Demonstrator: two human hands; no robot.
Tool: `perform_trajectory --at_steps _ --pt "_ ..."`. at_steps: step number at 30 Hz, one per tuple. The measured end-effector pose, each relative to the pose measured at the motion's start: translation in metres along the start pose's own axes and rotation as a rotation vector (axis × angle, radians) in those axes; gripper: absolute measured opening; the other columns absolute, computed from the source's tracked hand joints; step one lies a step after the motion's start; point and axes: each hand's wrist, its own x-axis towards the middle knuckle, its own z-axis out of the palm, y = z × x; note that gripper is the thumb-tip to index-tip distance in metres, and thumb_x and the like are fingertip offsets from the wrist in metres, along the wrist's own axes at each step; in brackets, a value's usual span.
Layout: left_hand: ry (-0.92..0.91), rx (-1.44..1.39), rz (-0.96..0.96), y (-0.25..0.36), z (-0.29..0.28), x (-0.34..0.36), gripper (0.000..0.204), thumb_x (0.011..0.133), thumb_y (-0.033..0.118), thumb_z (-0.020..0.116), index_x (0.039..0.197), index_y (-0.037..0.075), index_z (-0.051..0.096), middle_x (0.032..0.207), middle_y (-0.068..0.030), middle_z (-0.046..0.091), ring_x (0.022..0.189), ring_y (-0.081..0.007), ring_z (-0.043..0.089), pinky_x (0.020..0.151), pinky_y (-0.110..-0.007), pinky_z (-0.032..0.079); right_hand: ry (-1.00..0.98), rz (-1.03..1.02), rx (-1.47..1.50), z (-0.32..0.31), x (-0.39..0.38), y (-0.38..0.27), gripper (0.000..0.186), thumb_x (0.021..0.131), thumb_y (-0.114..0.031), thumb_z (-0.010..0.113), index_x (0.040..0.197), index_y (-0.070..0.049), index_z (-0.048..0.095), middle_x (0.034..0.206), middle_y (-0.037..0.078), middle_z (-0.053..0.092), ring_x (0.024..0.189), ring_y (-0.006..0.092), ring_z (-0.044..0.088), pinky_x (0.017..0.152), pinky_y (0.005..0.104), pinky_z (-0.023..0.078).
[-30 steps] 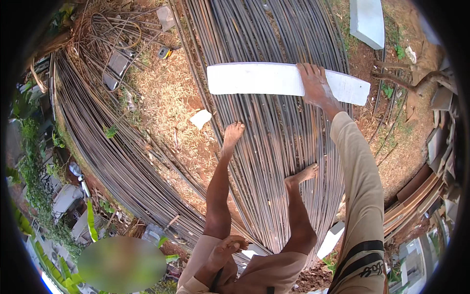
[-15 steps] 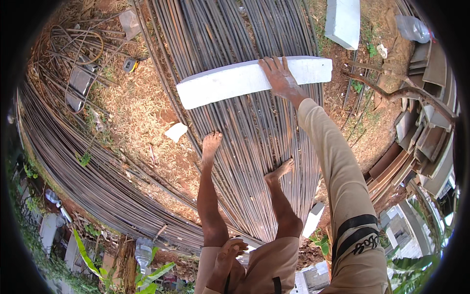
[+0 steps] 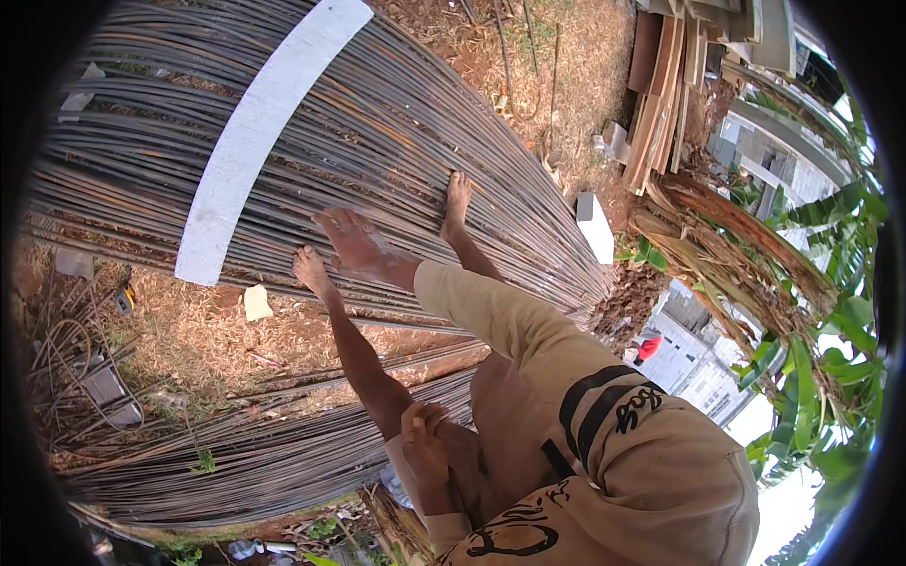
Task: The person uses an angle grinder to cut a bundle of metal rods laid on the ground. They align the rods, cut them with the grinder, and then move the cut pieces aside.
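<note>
A long white beam-like block [image 3: 247,141] lies across a wide spread of dark metal rods [image 3: 359,123], at the upper left. My right hand [image 3: 363,247], with pale dust on it, is off the block and reaches over the rods near my feet. Its fingers are stretched out and hold nothing. Close to my thigh, my left hand [image 3: 427,443] is raised with its fingers curled in, and nothing shows in it. My bare feet [image 3: 458,196] stand on the rods, one on each side of my right hand.
Another white block [image 3: 594,228] sits where the rods narrow. Stacked boards [image 3: 662,94] stand at the upper right beside dry plant stalks [image 3: 746,255]. More long rods [image 3: 274,472] curve along the lower left. A yellow-and-black tape measure [image 3: 125,300] and a pale flat scrap [image 3: 257,303] lie on the dry ground.
My right hand has left the white block and come back toward my body. The view has swung to the right, so the block now appears at the upper left. My left hand stays near my thigh.
</note>
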Motion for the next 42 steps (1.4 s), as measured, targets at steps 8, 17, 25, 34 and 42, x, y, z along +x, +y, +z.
perform_trajectory --at_steps 8,17,25,34,42 --pt "0.033 0.212 0.058 0.024 0.02 0.011 0.048 0.105 0.035 0.063 0.138 0.001 0.054 0.119 -0.0158 0.066 0.107 -0.0271 0.066 0.091 -0.039 0.055 -0.23 0.414 0.436 0.082 -0.213 0.074 0.075 0.084 -0.03 0.08 0.145 0.0 0.048 0.131 0.026 0.059 0.12 0.0425 0.061 0.101 0.0517 0.051" --pt "0.169 0.381 0.086 -0.042 0.076 0.044 0.047 0.106 0.033 0.062 0.142 0.005 0.05 0.118 -0.0112 0.065 0.105 -0.0243 0.064 0.088 -0.036 0.056 0.057 0.644 1.027 -0.015 -0.319 0.176 0.056 0.093 -0.029 0.075 0.138 -0.002 0.056 0.103 0.013 0.074 0.094 0.0257 0.074 0.086 0.0384 0.057" --pt "0.016 1.725 0.078 -0.173 0.139 0.093 0.038 0.111 0.03 0.049 0.14 0.004 0.054 0.123 -0.0092 0.067 0.105 -0.021 0.068 0.088 -0.032 0.055 0.494 0.683 1.369 -0.063 -0.467 0.357 0.048 0.09 -0.027 0.074 0.13 -0.001 0.062 0.103 0.013 0.074 0.096 0.0253 0.073 0.086 0.0406 0.057" --pt "0.006 1.717 0.107 -0.338 0.393 0.101 0.045 0.107 0.039 0.057 0.136 0.006 0.058 0.121 -0.01 0.068 0.105 -0.0226 0.067 0.09 -0.035 0.053 0.899 0.784 1.72 -0.107 -0.66 0.531 0.052 0.095 -0.031 0.072 0.135 0.0 0.059 0.113 0.018 0.075 0.101 0.0255 0.074 0.092 0.0395 0.056" --pt "0.019 1.694 0.219 -0.409 0.515 0.102 0.044 0.103 0.035 0.061 0.138 0.008 0.056 0.12 -0.0071 0.064 0.105 -0.0212 0.063 0.092 -0.038 0.051 0.961 1.156 1.917 -0.018 -0.748 0.527 0.067 0.094 -0.04 0.073 0.141 0.003 0.052 0.12 0.027 0.071 0.109 0.0312 0.071 0.094 0.0438 0.055"
